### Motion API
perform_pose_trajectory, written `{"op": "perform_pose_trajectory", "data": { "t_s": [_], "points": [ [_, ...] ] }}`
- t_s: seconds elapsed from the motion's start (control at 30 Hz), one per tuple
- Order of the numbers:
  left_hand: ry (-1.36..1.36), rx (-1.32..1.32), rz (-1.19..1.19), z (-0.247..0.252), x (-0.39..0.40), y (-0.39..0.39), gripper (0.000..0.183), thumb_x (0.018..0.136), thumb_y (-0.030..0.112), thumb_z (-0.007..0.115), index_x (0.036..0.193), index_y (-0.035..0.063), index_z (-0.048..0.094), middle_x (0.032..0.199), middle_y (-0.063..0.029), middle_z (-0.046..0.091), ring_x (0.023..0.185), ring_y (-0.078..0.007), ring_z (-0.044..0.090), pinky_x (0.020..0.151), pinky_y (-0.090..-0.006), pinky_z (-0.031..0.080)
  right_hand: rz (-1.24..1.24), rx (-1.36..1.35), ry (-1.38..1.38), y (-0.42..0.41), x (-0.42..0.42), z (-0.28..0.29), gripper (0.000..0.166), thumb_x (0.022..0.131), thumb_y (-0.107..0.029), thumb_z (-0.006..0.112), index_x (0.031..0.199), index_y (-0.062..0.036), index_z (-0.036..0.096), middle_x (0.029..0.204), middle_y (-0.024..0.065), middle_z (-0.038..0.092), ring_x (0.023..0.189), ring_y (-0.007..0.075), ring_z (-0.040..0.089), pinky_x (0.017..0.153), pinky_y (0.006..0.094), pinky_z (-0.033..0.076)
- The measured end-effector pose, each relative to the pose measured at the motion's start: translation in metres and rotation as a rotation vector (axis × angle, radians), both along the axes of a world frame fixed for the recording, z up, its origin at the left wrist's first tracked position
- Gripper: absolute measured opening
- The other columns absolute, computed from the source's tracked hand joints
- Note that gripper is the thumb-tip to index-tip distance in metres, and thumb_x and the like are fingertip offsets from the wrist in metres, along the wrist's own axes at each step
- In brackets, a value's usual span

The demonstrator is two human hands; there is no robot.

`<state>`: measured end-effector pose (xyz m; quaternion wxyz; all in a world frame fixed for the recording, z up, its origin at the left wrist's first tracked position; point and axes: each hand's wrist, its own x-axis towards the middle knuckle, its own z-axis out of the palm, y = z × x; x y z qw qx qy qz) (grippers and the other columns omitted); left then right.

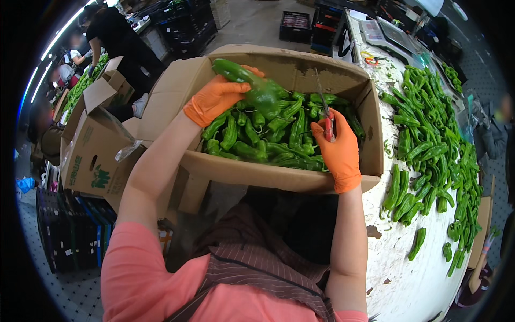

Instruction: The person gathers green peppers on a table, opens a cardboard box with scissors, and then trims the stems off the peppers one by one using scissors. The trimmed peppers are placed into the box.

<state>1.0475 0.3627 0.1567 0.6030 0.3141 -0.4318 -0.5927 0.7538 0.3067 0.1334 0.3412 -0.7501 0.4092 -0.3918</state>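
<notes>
My left hand (221, 96), in an orange glove, is shut on a long green pepper (237, 72) above the left part of an open cardboard box (281, 175). Behind it is a blurred green shape, perhaps another pepper, partly hidden by the fingers. My right hand (338, 149), gloved in orange too, grips the red handle of a narrow-bladed cutting tool (329, 120), its blade pointing up and away from me. Many green peppers (289, 133) lie loose inside the box beneath both hands.
On my right, a worn white table (398, 273) bears heaped green peppers (430, 149), a scale (372, 34) and red-and-yellow-handled scissors (372, 59). Printed cardboard boxes (96, 169) and dark crates (66, 233) stand at left. A person in black (120, 36) bends over peppers at upper left.
</notes>
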Motion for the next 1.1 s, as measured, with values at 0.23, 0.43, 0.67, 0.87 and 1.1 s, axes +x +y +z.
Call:
{"op": "perform_pose_trajectory", "data": {
  "t_s": [0.23, 0.43, 0.67, 0.87, 1.1],
  "points": [
    [-0.389, -0.177, 0.199, 0.046, 0.044, 0.087, 0.043, 0.082, -0.005, 0.05, 0.124, 0.0032, 0.052, 0.129, -0.0201, 0.053, 0.126, -0.0325, 0.048, 0.108, -0.0443, 0.036, 0.005, 0.056, -0.026, -0.001, -0.002, -0.001, 0.041, 0.084, -0.023, 0.072, 0.116, -0.0017, 0.058, 0.084, 0.005, 0.064, 0.074, 0.0121, 0.057, 0.071, 0.0266, 0.048],
    [-0.541, -0.221, 0.732, 0.088, 0.101, 0.224, 0.042, 0.08, 0.001, 0.055, 0.122, 0.0029, 0.055, 0.122, -0.0146, 0.058, 0.123, -0.0306, 0.051, 0.106, -0.0415, 0.038, 0.017, 0.077, -0.062, -0.001, -0.007, -0.005, 0.039, 0.087, -0.018, 0.068, 0.122, -0.0025, 0.057, 0.089, 0.0032, 0.066, 0.079, 0.0092, 0.056, 0.075, 0.0242, 0.046],
    [-1.064, 0.644, 1.109, -0.027, 0.209, 0.367, 0.037, 0.084, 0.018, 0.066, 0.119, 0.0061, 0.061, 0.112, -0.0063, 0.064, 0.104, -0.0178, 0.059, 0.095, -0.0324, 0.043, 0.035, 0.124, -0.066, 0.001, -0.002, -0.002, 0.038, 0.09, -0.017, 0.066, 0.124, -0.003, 0.057, 0.09, -0.0012, 0.062, 0.084, 0.007, 0.053, 0.08, 0.021, 0.043],
    [-0.487, 0.557, 1.357, -0.049, 0.245, 0.348, 0.03, 0.091, 0.023, 0.059, 0.115, 0.0043, 0.064, 0.106, -0.0059, 0.068, 0.095, -0.0166, 0.065, 0.081, -0.0302, 0.05, 0.034, 0.143, -0.094, -0.001, -0.003, -0.002, 0.036, 0.089, -0.013, 0.065, 0.123, -0.0026, 0.058, 0.088, -0.0017, 0.062, 0.08, 0.0064, 0.053, 0.075, 0.0208, 0.043],
    [-0.905, -0.132, 1.157, 0.043, 0.117, 0.159, 0.026, 0.098, 0.019, 0.051, 0.11, -0.0008, 0.064, 0.107, -0.0102, 0.067, 0.096, -0.0169, 0.065, 0.088, -0.0282, 0.049, 0.018, 0.121, -0.105, -0.003, -0.002, -0.007, 0.038, 0.085, -0.018, 0.071, 0.117, -0.0022, 0.059, 0.086, 0.0034, 0.066, 0.075, 0.0091, 0.056, 0.07, 0.0245, 0.047]
  ]
}}
